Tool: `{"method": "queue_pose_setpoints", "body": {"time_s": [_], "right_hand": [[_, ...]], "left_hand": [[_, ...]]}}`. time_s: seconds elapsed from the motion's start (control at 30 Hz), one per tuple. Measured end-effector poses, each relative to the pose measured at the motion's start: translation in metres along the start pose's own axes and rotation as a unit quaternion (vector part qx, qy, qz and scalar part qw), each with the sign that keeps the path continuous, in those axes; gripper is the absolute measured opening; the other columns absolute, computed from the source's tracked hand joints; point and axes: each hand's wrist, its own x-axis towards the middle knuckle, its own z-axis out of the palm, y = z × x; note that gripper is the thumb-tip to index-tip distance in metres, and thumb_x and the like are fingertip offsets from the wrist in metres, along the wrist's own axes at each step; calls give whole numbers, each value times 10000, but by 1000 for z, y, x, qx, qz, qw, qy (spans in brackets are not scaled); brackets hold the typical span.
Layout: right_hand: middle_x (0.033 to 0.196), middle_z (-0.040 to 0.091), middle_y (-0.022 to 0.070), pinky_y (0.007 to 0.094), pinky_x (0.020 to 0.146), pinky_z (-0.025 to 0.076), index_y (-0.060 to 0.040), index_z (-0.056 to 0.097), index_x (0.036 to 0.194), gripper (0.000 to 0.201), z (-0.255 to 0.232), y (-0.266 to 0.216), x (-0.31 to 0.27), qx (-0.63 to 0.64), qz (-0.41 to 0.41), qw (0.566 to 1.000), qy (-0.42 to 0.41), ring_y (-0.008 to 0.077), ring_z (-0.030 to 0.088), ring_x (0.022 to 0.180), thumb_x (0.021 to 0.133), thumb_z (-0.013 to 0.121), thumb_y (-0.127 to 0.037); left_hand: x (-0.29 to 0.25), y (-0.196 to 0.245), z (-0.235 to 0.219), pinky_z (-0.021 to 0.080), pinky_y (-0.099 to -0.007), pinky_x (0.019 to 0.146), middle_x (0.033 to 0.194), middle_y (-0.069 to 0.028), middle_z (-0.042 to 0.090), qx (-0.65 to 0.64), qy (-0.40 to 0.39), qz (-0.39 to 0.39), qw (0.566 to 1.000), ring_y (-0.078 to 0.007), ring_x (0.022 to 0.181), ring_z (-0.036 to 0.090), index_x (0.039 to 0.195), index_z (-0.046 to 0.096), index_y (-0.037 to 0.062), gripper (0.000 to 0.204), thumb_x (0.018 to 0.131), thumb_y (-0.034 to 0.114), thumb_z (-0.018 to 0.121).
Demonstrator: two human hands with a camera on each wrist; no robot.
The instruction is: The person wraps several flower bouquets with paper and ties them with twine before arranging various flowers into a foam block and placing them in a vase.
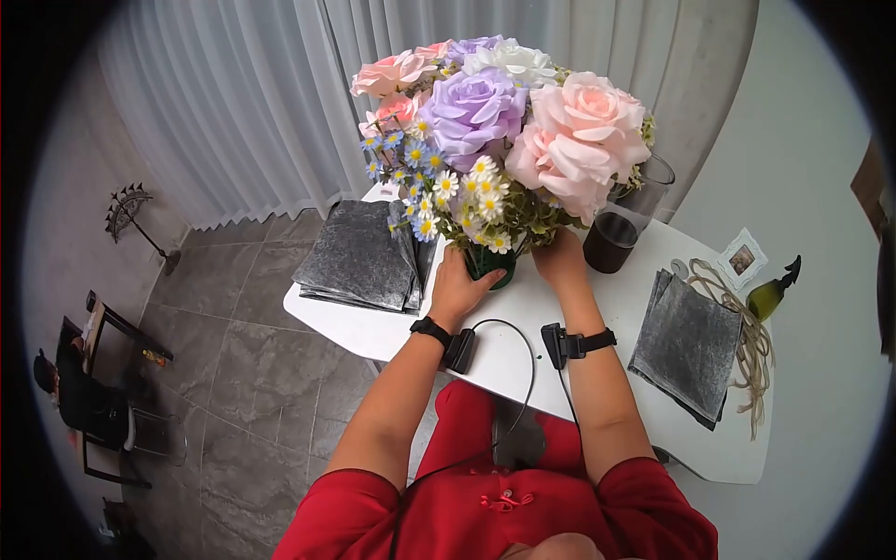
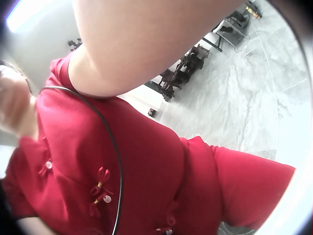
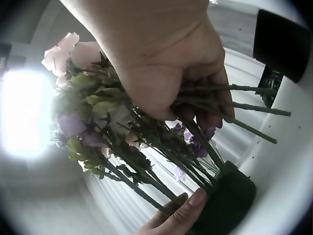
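Large artificial roses and small daisies form a bouquet [image 1: 476, 140] above a dark green base [image 1: 502, 265], [image 3: 227, 200]. My left hand [image 1: 457, 287], [image 3: 176, 215] holds the base's side, thumb along its front and fingertips near the lower stems. At the bouquet's right, my right hand [image 1: 563, 261], [image 3: 166, 63] grips several green stems [image 3: 249, 106]; their bare ends stick out past the fingers, beside the base. Other stems run down to the base in the right wrist view. Flowers partly cover both hands in the head view. The left wrist view shows only arm and clothing.
A dark-filled glass vase [image 1: 611, 241] stands right of the bouquet. Grey sheets lie at the left [image 1: 359, 254] and right [image 1: 689, 341] of the white table [image 1: 523, 359]. Twine [image 1: 754, 359], a small frame [image 1: 743, 259] and a green bottle [image 1: 767, 297] are farther right.
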Motion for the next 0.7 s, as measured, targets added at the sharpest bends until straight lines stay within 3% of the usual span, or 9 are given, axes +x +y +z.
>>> {"method": "queue_pose_setpoints", "body": {"time_s": [0.27, 0.33, 0.4, 0.5, 0.57, 0.6, 0.63, 0.7], "right_hand": [[854, 659, 223, 466, 728, 503, -31, 667, 898, 216, 1, 13, 6, 14, -49, 998, 31, 406, 626, 848, 798, 633, -219], [859, 666, 214, 440, 723, 505, -25, 662, 912, 186, -17, 9, 8, 126, -62, 987, 81, 397, 632, 852, 792, 638, -165], [862, 671, 206, 429, 722, 505, -24, 659, 932, 181, -29, 11, 9, 146, -78, 983, 85, 392, 636, 851, 791, 635, -135], [886, 677, 198, 413, 734, 503, -16, 653, 986, 206, -34, 20, 12, 152, -105, 978, 92, 391, 641, 871, 792, 615, -75], [912, 672, 213, 417, 753, 498, -10, 639, 1015, 222, -30, 26, 14, 123, -108, 984, 65, 397, 633, 900, 807, 598, -77], [947, 662, 229, 420, 779, 490, -9, 625, 1044, 242, -9, 50, 22, 216, -23, 976, 1, 409, 615, 941, 815, 579, -72], [947, 662, 229, 420, 779, 490, -9, 625, 1044, 242, 5, 60, 23, 216, -23, 976, 2, 409, 615, 941, 815, 579, -72], [981, 679, 87, 301, 679, 511, 15, 593, 1082, 227, 24, 68, 24, 209, -24, 977, -30, 151, 645, 827, 890, 472, 15]], "left_hand": [[0, -7, 3, 441, -439, 888, 1115, -207, 531, -19, -18, 0, 1000, -399, 1038, 532, 1190, 501, 2, 694, 691, 373, 810], [-1, 3, -2, 440, -439, 887, 1112, -206, 533, -11, -4, -6, 1000, -399, 1038, 532, 1192, 502, 9, 689, 692, 370, 809], [-1, 5, -4, 440, -444, 879, 1109, -202, 534, -2, -30, -47, 998, -401, 1031, 532, 1188, 502, 19, 683, 691, 373, 808], [0, 2, -3, 436, -428, 878, 1103, -217, 535, -22, -21, -22, 999, -387, 1020, 532, 1207, 473, -14, 739, 686, 380, 818], [0, 3, -4, 435, -427, 879, 1108, -216, 534, -20, -20, -18, 999, -385, 1026, 532, 1205, 474, -14, 736, 686, 378, 817], [0, 4, -4, 435, -426, 880, 1112, -214, 532, -18, -19, -15, 1000, -382, 1032, 531, 1204, 474, -14, 733, 687, 377, 817], [0, 4, -4, 435, -426, 880, 1112, -214, 532, -18, -19, -13, 1000, -382, 1032, 531, 1204, 474, -14, 733, 687, 377, 817], [0, 3, -3, 439, -418, 875, 1116, -212, 539, -10, -19, -15, 1000, -376, 1023, 540, 1202, 474, -10, 728, 683, 365, 820]]}}
